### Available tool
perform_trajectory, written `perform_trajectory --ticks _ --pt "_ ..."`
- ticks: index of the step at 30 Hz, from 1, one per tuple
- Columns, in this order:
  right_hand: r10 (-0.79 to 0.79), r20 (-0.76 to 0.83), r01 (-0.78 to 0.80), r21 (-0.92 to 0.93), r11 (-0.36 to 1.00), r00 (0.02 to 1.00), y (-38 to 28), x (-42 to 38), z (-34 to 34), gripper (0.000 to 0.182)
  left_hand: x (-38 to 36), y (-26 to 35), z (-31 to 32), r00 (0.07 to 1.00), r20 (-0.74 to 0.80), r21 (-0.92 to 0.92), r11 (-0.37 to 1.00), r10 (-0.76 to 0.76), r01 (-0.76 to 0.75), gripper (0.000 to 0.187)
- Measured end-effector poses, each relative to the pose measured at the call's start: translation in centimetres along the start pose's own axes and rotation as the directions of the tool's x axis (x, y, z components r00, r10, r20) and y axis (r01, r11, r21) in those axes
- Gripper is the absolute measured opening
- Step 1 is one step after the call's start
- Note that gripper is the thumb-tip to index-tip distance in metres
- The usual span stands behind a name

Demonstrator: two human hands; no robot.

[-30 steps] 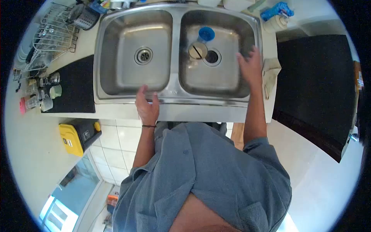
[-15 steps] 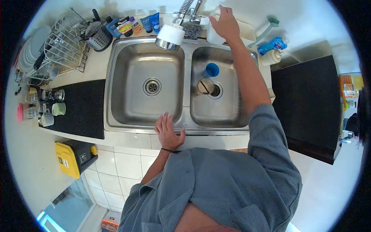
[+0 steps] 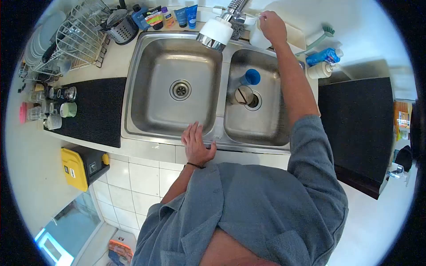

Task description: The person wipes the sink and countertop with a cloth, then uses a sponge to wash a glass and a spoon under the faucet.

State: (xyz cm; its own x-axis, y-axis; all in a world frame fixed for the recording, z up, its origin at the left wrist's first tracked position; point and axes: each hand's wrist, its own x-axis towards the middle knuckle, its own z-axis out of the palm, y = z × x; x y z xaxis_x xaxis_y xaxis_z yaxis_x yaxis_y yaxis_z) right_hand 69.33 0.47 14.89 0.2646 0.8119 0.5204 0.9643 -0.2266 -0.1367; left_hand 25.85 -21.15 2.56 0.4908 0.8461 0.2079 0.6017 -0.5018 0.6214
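Observation:
My right hand (image 3: 273,27) reaches to the back of the sink, fingers curled at the top of a white container (image 3: 259,39); its exact kind is partly hidden by the hand. At the front rim of the steel double sink (image 3: 218,128), my left hand (image 3: 198,145) rests with its fingers apart, holding nothing. In the right basin a blue cup (image 3: 251,77) lies tilted beside a beige cup (image 3: 243,95) with a dark stick-like line across its mouth. The beige cup is next to the drain (image 3: 254,103).
A white faucet head (image 3: 215,32) hangs over the left basin's back corner. Tubes and bottles (image 3: 180,17) line the back ledge. A dish rack (image 3: 82,35) and glasses (image 3: 36,113) stand left. To the right are a green brush (image 3: 327,30) and a cream bottle (image 3: 320,70).
My right hand's fingers have gone from stretched out to curled at the top of the white container. My left hand stays at the sink rim. The view has tilted slightly.

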Motion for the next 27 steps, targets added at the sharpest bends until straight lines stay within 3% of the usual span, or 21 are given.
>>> perform_trajectory --ticks 5,11,27 --pt "-0.045 -0.017 0.044 -0.006 0.999 0.999 -0.2 -0.4 -0.4 0.022 -0.2 -0.4 0.4 1.0 0.001 0.026 0.999 0.018 -0.018 0.071" --pt "0.047 0.007 -0.047 0.002 0.999 0.999 -0.2 -0.4 -0.1 0.024 -0.1 0.0 0.1 1.0 0.003 0.012 1.0 0.003 -0.003 0.072" --pt "0.077 0.057 -0.075 -0.041 0.996 0.995 -1.5 -0.8 -1.3 0.023 -0.4 -0.3 0.5 0.999 -0.046 0.045 0.999 0.016 -0.014 0.071"
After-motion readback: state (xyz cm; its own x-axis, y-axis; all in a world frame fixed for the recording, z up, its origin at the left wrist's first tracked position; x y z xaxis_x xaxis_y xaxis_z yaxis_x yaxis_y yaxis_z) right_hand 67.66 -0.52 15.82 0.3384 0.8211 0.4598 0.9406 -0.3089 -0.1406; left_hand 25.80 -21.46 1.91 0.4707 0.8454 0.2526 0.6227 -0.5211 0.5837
